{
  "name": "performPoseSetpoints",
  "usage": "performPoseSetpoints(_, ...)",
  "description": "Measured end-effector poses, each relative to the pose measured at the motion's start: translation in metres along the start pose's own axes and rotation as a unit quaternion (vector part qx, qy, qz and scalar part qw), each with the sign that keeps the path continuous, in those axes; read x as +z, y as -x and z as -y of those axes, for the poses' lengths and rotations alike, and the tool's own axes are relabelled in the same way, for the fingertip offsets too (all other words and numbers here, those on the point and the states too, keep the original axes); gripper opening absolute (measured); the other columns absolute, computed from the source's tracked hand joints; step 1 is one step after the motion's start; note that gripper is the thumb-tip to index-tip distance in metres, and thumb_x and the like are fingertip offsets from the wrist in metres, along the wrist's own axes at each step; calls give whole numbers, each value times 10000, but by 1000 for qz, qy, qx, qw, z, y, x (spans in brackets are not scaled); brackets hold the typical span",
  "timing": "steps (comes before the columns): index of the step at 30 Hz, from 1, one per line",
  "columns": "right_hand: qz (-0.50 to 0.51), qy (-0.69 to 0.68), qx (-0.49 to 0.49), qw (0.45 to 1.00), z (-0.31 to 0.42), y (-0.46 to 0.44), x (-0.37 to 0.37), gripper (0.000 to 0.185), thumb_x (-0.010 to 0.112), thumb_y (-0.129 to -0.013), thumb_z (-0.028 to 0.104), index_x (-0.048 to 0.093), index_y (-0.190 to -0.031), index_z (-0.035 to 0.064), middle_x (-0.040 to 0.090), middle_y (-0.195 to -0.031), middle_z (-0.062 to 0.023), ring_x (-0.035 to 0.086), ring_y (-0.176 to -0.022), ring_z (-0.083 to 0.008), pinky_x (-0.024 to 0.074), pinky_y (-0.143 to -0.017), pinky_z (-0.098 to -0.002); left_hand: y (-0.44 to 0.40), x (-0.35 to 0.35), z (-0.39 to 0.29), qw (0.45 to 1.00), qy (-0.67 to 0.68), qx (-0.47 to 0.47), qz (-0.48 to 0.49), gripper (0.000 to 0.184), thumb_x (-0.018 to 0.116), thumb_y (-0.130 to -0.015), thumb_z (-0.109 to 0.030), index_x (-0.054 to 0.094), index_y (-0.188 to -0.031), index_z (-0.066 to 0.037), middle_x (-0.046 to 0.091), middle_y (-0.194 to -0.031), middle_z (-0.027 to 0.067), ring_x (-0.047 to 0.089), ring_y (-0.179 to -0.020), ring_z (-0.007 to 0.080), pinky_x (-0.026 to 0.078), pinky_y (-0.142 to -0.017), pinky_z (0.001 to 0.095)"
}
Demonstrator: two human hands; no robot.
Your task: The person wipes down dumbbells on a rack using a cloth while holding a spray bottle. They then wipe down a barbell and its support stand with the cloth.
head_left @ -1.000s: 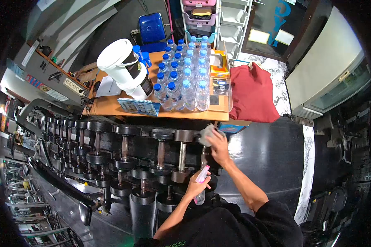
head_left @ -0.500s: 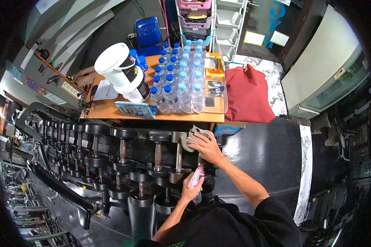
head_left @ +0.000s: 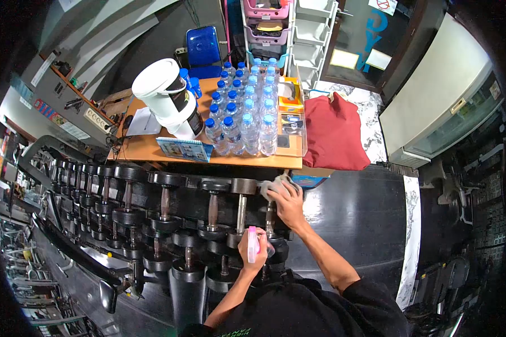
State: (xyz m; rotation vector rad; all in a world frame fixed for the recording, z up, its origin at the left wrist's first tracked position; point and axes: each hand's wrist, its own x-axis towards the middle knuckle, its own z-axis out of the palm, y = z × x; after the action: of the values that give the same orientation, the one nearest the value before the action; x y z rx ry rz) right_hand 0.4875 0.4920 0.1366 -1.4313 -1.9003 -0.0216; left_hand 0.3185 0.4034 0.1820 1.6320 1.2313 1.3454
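Observation:
My right hand (head_left: pixel 288 203) presses a grey cloth (head_left: pixel 273 186) onto the far head of the rightmost dumbbell on the rack; the cloth covers most of that head. Below it the dumbbell's handle (head_left: pixel 270 218) shows. Wrapped in my left hand (head_left: pixel 248 251) is a spray bottle (head_left: pixel 253 241) with a pink and white trigger head, its clear body partly hidden by my fingers. The spray bottle is above the near heads of the back-row dumbbells. Just left of the cloth lies another dumbbell (head_left: pixel 242 213) with a bare metal handle.
A two-tier rack of black dumbbells (head_left: pixel 165 203) runs leftward. Behind it a wooden desk (head_left: pixel 236 162) bears several water bottles (head_left: pixel 230 135), white tubs (head_left: pixel 166 101) and a desk calendar (head_left: pixel 184 149). A dark red cloth bundle (head_left: pixel 334 135) sits right of the desk, near a fridge (head_left: pixel 444 90).
My right hand and the cloth have moved right, from the neighbouring dumbbell head to the rightmost one. My left hand has shifted slightly left and up, turning the spray bottle.

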Motion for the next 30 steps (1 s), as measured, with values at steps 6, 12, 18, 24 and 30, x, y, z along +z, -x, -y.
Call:
performPoseSetpoints(6,121,101,-122,980,28,-30,29,334,616,-760,94,696,-1065,204,616,-1293,34,519,-1227,-230,341,-1026,-504,-3,14,-2,998,28,-18,-60,44,576,-902,-16,558,-941,-8,602,-805,77,619,-532,154,489,-520,291)
performPoseSetpoints(12,86,-44,-32,995,19,-39,10,431,691,-723,111,663,-1144,197,527,-1345,-76,439,-1300,-321,317,-1074,-533,0,12,11,998,50,-17,-28,96,570,-904,16,540,-994,4,587,-852,81,623,-569,143,501,-530,280)
performPoseSetpoints(18,124,78,-57,988,2,-14,1,586,711,-690,58,624,-1221,291,468,-1434,-88,380,-1354,-365,403,-1077,-443,-1,13,15,998,53,-16,-35,68,590,-889,-18,568,-951,-4,599,-810,90,623,-549,168,496,-531,303)
performPoseSetpoints(24,-39,-174,179,968,-19,33,12,623,588,-749,-95,547,-1323,144,517,-1391,-159,455,-1318,-375,401,-1086,-417,-1,11,10,994,97,-36,-43,97,597,-877,20,566,-966,-2,604,-846,93,640,-556,165,500,-521,287)
performPoseSetpoints(30,-68,-218,263,937,-11,37,20,560,595,-782,-72,557,-1314,100,551,-1356,-154,465,-1311,-369,377,-1095,-428,0,10,21,998,61,5,-29,98,598,-881,-2,563,-973,5,603,-851,99,638,-567,170,510,-547,298)
